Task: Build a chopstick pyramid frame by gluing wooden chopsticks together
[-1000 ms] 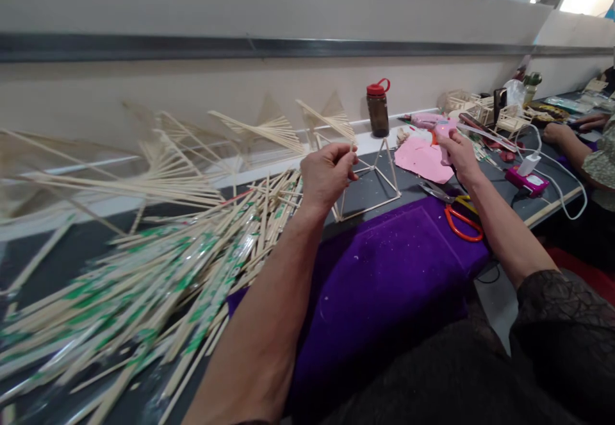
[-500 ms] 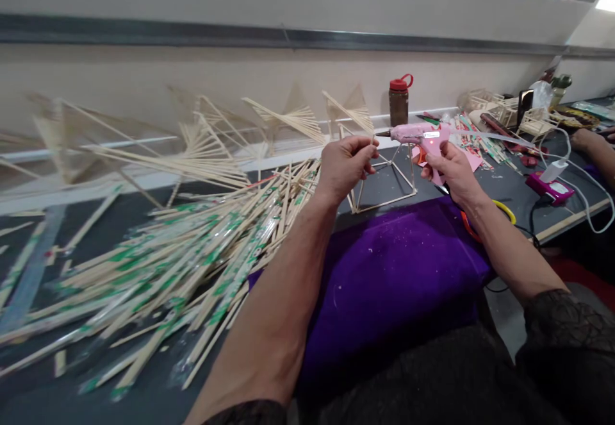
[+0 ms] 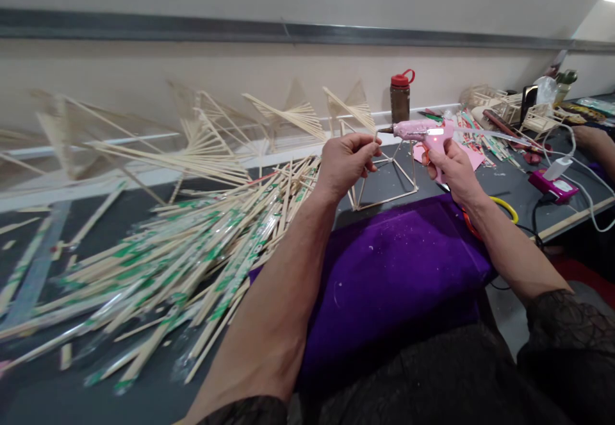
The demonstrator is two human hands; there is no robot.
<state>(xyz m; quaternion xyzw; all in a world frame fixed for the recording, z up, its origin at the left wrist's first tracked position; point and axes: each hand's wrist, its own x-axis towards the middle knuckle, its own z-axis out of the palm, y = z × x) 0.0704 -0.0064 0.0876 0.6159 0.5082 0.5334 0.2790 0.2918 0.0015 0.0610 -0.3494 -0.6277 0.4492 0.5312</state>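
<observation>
My right hand (image 3: 451, 168) is closed round the handle of a pink hot glue gun (image 3: 423, 130), whose nozzle points left. A clear glue stick (image 3: 494, 135) runs out of its back. My left hand (image 3: 348, 162) pinches a thin wooden stick (image 3: 376, 136), mostly hidden by the fingers, with its end close to the nozzle; I cannot tell whether they touch. Behind and below the left hand stands an open frame of wooden sticks (image 3: 388, 204) on the dark table.
Several wrapped chopsticks (image 3: 177, 258) lie in a heap at left. Fan-shaped stick models (image 3: 206, 149) line the wall. A bottle with a red lid (image 3: 400, 101) stands behind. Purple cloth (image 3: 398, 258) hangs over the front edge. A purple power adapter (image 3: 552, 186) and another person's arm (image 3: 593, 146) are at right.
The glue gun has dipped slightly, its nozzle now nearer the stick end in my left hand. My left hand has barely moved, and the view has shifted a little.
</observation>
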